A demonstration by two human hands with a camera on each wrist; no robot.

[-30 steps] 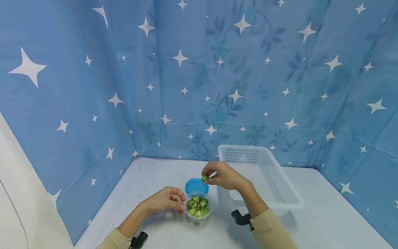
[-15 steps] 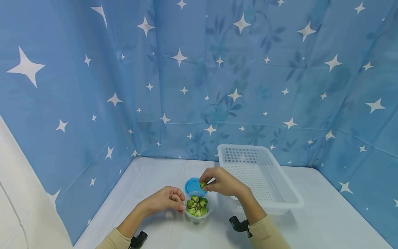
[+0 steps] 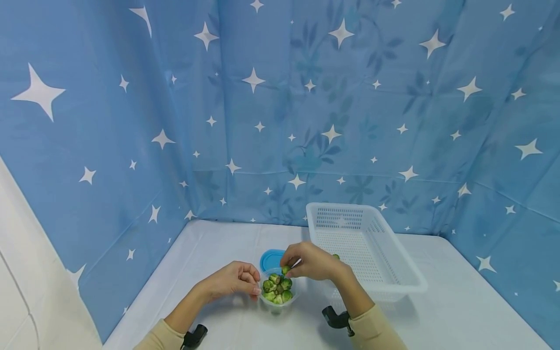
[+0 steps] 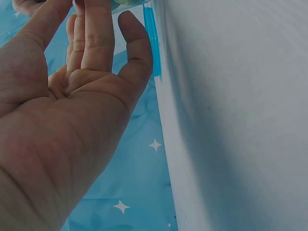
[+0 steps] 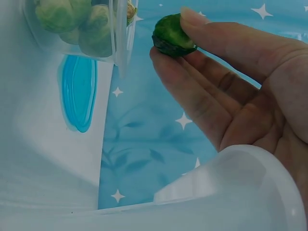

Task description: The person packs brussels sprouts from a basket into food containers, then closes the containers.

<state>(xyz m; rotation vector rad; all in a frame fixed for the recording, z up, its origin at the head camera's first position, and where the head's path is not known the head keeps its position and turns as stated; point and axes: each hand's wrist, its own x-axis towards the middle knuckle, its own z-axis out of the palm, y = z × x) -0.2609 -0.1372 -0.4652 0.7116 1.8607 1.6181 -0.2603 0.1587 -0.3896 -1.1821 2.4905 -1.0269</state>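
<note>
In the head view a clear plastic container (image 3: 277, 310) stands on the table, filled with several Brussels sprouts (image 3: 270, 287). My left hand (image 3: 232, 283) pinches its left rim between thumb and fingers; in the left wrist view the fingertips run out of the top of the picture. Just above the container's far right side, my right hand (image 3: 311, 261) pinches one Brussels sprout (image 5: 171, 36) between thumb and fingertips. The right wrist view shows that sprout apart from the container wall.
Behind the container lies a blue lid (image 3: 270, 260), partly covered by it. To the right is a white perforated basket (image 3: 404, 262), with a sprout (image 3: 336, 256) showing inside beyond my right wrist. A blue star-patterned curtain (image 3: 271, 107) encloses the table's back and sides.
My right hand has come down and toward the container with the Brussels sprout, from above the blue lid to the container's far rim. The left hand has stayed in place.
</note>
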